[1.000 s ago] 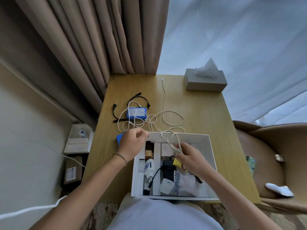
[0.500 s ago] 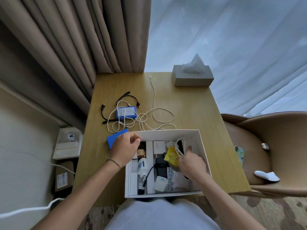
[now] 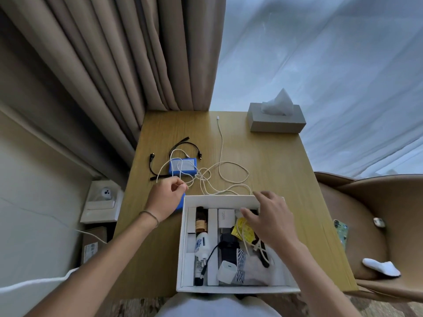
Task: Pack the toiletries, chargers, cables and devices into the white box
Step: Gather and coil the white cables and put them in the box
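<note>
The white box (image 3: 229,198) sits at the near edge of the wooden table (image 3: 274,161). It holds a brown bottle, a white tube, white chargers (image 3: 226,272), a black adapter, a yellow packet and one coiled end of a white cable. The rest of that white cable (image 3: 220,143) trails in loops over the table behind the box. My left hand (image 3: 166,197) pinches a loop of it just left of the box's far corner. My right hand (image 3: 267,218) hovers with relaxed fingers over the box's far right part. A blue device (image 3: 183,166) and a black cable (image 3: 160,173) lie behind my left hand.
A grey tissue box (image 3: 277,121) stands at the table's far right corner. Curtains hang behind the table. A tan chair (image 3: 375,225) on the right carries a phone (image 3: 341,231) and a white sock. Cardboard boxes sit on the floor at the left.
My right hand left the cable end inside the box and rose toward its far rim. My left hand moved from the box's corner out to the cable loops.
</note>
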{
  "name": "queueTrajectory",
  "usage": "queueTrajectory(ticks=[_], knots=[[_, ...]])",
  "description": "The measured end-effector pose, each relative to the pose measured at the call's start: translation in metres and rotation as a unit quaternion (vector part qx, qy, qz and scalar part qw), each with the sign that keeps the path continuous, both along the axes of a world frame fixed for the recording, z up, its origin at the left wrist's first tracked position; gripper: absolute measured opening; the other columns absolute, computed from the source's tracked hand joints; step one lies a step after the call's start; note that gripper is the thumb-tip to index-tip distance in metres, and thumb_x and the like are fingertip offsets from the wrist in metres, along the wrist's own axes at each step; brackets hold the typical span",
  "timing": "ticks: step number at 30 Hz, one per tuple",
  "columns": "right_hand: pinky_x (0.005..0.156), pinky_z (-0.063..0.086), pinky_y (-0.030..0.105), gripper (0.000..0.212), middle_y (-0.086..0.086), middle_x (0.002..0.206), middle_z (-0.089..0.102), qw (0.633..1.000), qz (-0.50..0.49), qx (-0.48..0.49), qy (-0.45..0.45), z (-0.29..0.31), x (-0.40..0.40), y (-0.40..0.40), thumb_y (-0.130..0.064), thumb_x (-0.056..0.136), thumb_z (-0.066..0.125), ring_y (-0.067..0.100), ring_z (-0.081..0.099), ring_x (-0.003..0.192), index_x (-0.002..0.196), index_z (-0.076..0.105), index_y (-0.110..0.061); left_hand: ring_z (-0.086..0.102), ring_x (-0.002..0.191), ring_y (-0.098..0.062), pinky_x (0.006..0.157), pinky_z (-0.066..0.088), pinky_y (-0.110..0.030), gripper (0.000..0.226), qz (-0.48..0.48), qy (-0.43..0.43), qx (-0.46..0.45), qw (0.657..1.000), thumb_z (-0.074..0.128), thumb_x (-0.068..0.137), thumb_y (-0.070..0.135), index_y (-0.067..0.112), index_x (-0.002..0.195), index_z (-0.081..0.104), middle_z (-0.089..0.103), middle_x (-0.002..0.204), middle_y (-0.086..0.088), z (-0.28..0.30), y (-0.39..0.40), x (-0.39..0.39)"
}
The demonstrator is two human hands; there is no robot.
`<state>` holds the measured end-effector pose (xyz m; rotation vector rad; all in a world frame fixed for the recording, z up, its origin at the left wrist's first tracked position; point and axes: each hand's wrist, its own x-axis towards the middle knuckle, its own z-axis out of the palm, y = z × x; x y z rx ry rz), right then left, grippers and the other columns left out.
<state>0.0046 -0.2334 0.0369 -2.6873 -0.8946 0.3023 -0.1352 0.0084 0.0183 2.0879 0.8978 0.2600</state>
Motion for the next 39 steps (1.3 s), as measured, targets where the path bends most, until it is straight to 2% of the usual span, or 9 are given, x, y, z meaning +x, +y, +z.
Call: queueTrajectory(ticks=[9, 15, 18, 24, 28, 30, 34, 37, 39], knots=[[0.090, 0.045, 0.029, 0.030, -0.005, 0.121, 0.067, 0.995, 0.012, 0.067, 0.074, 0.011, 0.031, 0.054, -0.029, 0.096, 0.059, 0.015, 0.061, 0.110, 0.124, 0.068, -0.023, 0.060, 0.066, -0.011, 0.053, 0.042, -0.024, 0.019, -0.058, 0.149, 0.066, 0.985, 0.054, 0.092, 0.028, 0.028, 0.074, 0.061, 0.062, 0.068, 0.011, -0.022, 0.020, 0.073], [0.086, 0.046, 0.026, 0.025, -0.008, 0.116, 0.068, 0.989, 0.011, 0.085, 0.122, -0.001, 0.054, 0.076, -0.027, 0.097, 0.058, 0.013, 0.061, 0.108, 0.119, 0.070, -0.026, 0.059, 0.071, -0.014, 0.058, 0.046, -0.029, 0.006, -0.055, 0.240, 0.073, 0.966, 0.055, 0.092, 0.026, 0.026, 0.095, 0.060, 0.065, 0.084, 0.003, -0.057, 0.026, 0.115], [0.088, 0.051, 0.029, 0.023, -0.009, 0.115, 0.069, 0.983, 0.002, 0.098, 0.157, -0.011, 0.063, 0.078, -0.025, 0.097, 0.057, 0.011, 0.063, 0.107, 0.116, 0.071, -0.024, 0.064, 0.085, -0.021, 0.073, 0.054, -0.034, 0.015, -0.045, 0.282, 0.105, 0.953, 0.059, 0.093, 0.031, 0.023, 0.105, 0.059, 0.067, 0.095, -0.001, -0.070, 0.029, 0.130], [0.086, 0.049, 0.023, 0.021, -0.014, 0.114, 0.070, 0.975, 0.005, 0.115, 0.190, -0.026, 0.072, 0.070, -0.025, 0.098, 0.056, 0.004, 0.061, 0.106, 0.114, 0.071, -0.027, 0.066, 0.088, -0.023, 0.078, 0.055, -0.036, 0.019, -0.057, 0.361, 0.144, 0.920, 0.059, 0.095, 0.033, 0.017, 0.100, 0.066, 0.069, 0.096, -0.004, -0.079, 0.025, 0.142], [0.086, 0.050, 0.023, 0.023, -0.014, 0.111, 0.072, 0.971, 0.008, 0.132, 0.201, -0.026, 0.086, 0.063, -0.023, 0.098, 0.056, 0.003, 0.063, 0.103, 0.112, 0.074, -0.027, 0.065, 0.071, -0.020, 0.063, 0.051, -0.030, 0.031, -0.038, 0.270, 0.096, 0.957, 0.057, 0.094, 0.036, 0.018, 0.069, 0.060, 0.066, 0.073, -0.001, -0.068, 0.018, 0.143], [0.088, 0.053, 0.027, 0.024, -0.013, 0.110, 0.073, 0.967, 0.006, 0.151, 0.203, -0.022, 0.092, 0.061, -0.020, 0.096, 0.056, 0.004, 0.065, 0.101, 0.110, 0.075, -0.027, 0.064, 0.068, -0.020, 0.061, 0.051, -0.031, 0.036, -0.025, 0.211, 0.088, 0.973, 0.057, 0.093, 0.036, 0.014, 0.065, 0.059, 0.064, 0.071, -0.001, -0.056, 0.010, 0.139], [0.093, 0.053, 0.029, 0.026, -0.013, 0.115, 0.071, 0.957, 0.019, 0.210, 0.197, -0.009, 0.098, 0.061, -0.021, 0.095, 0.060, 0.001, 0.062, 0.104, 0.118, 0.071, -0.027, 0.054, 0.067, -0.016, 0.062, 0.048, -0.033, 0.032, 0.000, 0.057, 0.082, 0.995, 0.064, 0.092, 0.034, 0.016, 0.066, 0.061, 0.056, 0.080, -0.001, -0.015, -0.012, 0.128], [0.097, 0.050, 0.029, 0.040, -0.015, 0.130, 0.062, 0.948, 0.075, 0.244, 0.188, 0.005, 0.099, 0.066, -0.029, 0.093, 0.065, 0.003, 0.056, 0.117, 0.132, 0.059, -0.034, 0.053, 0.061, -0.014, 0.065, 0.050, -0.036, 0.028, 0.006, -0.051, 0.030, 0.998, 0.067, 0.093, 0.027, 0.011, 0.070, 0.065, 0.062, 0.097, 0.003, 0.025, -0.030, 0.121], [0.104, 0.045, 0.030, 0.049, -0.015, 0.137, 0.057, 0.935, 0.124, 0.270, 0.193, 0.017, 0.099, 0.074, -0.031, 0.092, 0.068, 0.004, 0.051, 0.126, 0.139, 0.053, -0.036, 0.065, 0.083, -0.012, 0.080, 0.054, -0.036, 0.029, 0.007, -0.111, -0.028, 0.993, 0.066, 0.094, 0.023, 0.007, 0.070, 0.066, 0.065, 0.112, 0.007, 0.054, -0.038, 0.119]])
